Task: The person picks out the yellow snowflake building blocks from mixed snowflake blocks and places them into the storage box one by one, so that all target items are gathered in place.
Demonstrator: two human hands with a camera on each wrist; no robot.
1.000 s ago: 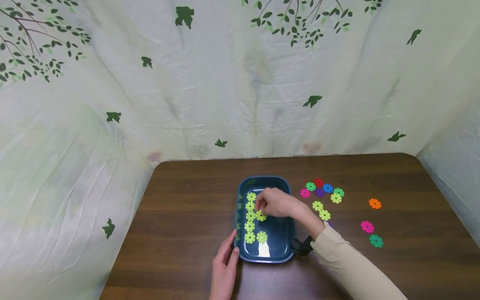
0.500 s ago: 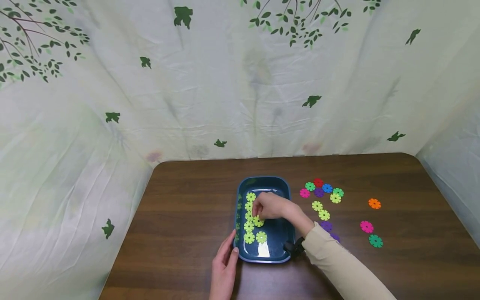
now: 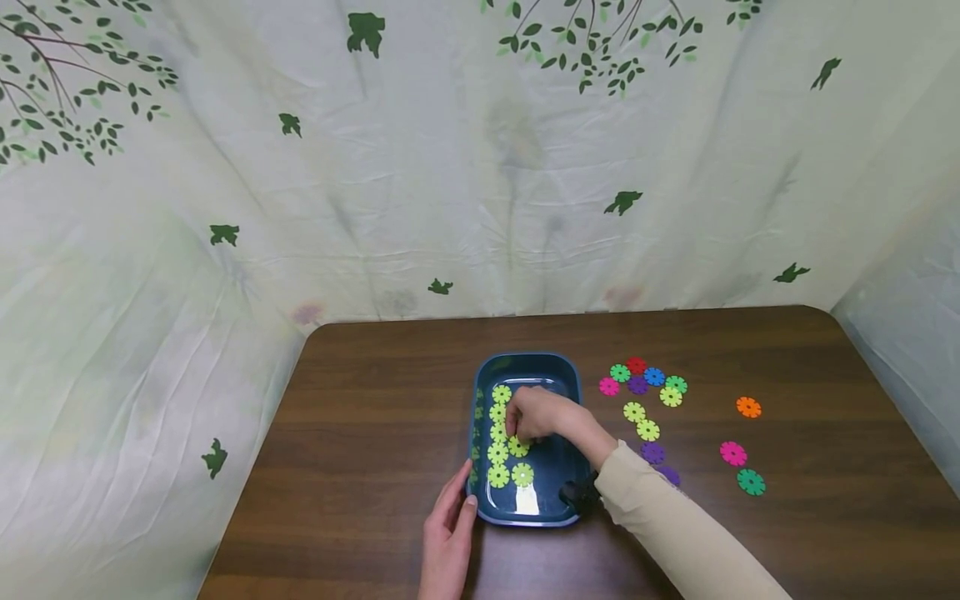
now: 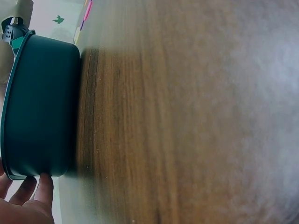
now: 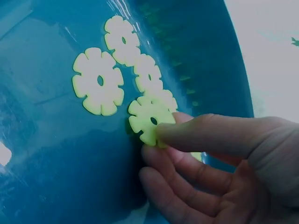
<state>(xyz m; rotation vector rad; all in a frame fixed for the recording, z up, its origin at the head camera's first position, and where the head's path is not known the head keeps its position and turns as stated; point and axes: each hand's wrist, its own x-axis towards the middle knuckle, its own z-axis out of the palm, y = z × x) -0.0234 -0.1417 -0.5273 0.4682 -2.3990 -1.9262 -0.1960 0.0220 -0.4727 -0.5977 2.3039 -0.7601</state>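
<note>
A dark blue tray [image 3: 551, 522] holds several yellow-green flower-shaped discs; a column of them [image 3: 498, 454] runs along its left side, and one disc [image 3: 522, 474] lies apart at the front. Inside the tray my right hand [image 3: 546, 414] pinches another yellow-green flower disc [image 5: 148, 117] between thumb and fingers, tilted and overlapping the column in the right wrist view. Whether it touches the tray floor cannot be told. My left hand [image 3: 447, 533] rests with fairly straight fingers against the tray's front left corner; its fingertips [image 4: 44, 184] touch the outer wall.
Right of the tray, several flower discs in mixed colours [image 3: 654, 377] lie on the brown table [image 3: 375, 442]. Purple discs [image 3: 652, 452] lie near my right sleeve. Farther right are an orange disc [image 3: 748, 407], a pink disc [image 3: 733, 453] and a green one [image 3: 751, 482].
My right hand has moved slightly left and toward me with the pinched disc, bringing it up to the column. The left hand and tray have stayed put.
</note>
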